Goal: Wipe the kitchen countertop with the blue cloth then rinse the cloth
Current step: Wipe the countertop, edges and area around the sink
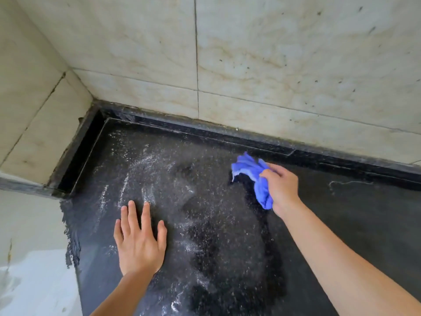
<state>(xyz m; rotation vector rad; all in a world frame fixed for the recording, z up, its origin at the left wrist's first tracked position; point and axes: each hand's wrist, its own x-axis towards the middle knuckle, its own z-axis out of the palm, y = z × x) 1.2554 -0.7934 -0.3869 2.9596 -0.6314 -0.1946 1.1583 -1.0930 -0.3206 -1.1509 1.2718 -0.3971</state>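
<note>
Bare forearms [330,258] reach in from the bottom edge. Stained pale wall tiles [273,65] rise behind the black speckled countertop [341,213], whose left part carries white powdery streaks. The left hand [140,245] lies flat on it, fingers straight and spread. Near the back edge, the right hand [282,188] clenches the bunched blue cloth [252,172].

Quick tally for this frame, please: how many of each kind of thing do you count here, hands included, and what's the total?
countertop: 1
blue cloth: 1
hands: 2, the left hand flat on the countertop, the right hand gripping the blue cloth
total: 4
</note>
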